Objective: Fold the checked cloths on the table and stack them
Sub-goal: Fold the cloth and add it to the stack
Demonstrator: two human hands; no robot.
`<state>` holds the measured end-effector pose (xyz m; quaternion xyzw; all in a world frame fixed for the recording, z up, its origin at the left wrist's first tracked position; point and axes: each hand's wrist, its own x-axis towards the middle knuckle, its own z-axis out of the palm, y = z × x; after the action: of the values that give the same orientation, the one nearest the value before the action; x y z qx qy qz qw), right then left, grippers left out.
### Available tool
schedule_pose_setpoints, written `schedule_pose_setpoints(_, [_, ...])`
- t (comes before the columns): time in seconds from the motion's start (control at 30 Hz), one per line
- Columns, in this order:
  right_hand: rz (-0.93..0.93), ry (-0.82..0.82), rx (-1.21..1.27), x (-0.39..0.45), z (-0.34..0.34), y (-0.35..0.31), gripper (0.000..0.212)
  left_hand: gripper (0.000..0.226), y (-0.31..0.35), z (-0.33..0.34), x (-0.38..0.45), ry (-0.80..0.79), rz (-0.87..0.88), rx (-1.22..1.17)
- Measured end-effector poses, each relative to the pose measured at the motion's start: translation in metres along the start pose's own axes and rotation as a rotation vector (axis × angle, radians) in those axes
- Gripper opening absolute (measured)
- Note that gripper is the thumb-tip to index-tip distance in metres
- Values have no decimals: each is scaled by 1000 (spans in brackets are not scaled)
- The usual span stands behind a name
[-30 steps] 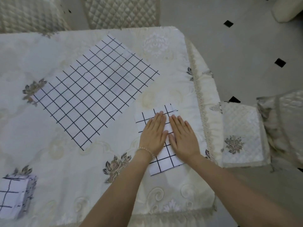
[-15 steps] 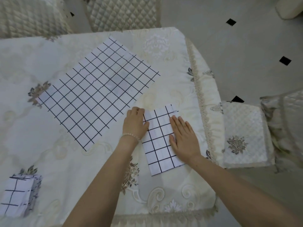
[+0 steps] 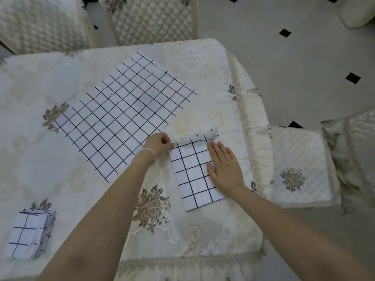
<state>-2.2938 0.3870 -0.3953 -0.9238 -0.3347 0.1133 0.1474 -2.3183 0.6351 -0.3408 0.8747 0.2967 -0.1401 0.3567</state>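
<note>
A partly folded white cloth with black checks (image 3: 192, 175) lies near the table's right edge. My left hand (image 3: 159, 144) pinches its far left corner, and the far edge is lifted and curled over. My right hand (image 3: 224, 169) lies flat, fingers spread, on the cloth's right side. A larger checked cloth (image 3: 123, 114) lies spread flat and slanted in the middle of the table. A stack of folded checked cloths (image 3: 28, 233) sits near the front left.
The table (image 3: 60, 179) wears a cream embroidered cover with a fringed edge. Quilted chairs (image 3: 150, 19) stand at the far side, and another quilted chair seat (image 3: 300, 167) stands at the right. The tiled floor lies beyond.
My left hand slid off the middle of the small cloth to its far left corner and pinched it, and the far edge has lifted. My right hand stayed flat on the cloth.
</note>
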Motion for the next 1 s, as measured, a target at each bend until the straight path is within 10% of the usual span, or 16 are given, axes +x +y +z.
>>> schedule_pose_setpoints(0.27, [11,2,257,3,-38,-10,56,10,-26,15,-80,137,-111,-196])
schedule_pose_setpoints(0.53, [-138,22,151,-38,4,-99,56,14,-53,85,-189,510,-583,-1001])
schedule_pose_setpoints(1.0, [-172,-55,-48,-26,30,-52,58,15,-67,92,-195,388,-575,-778])
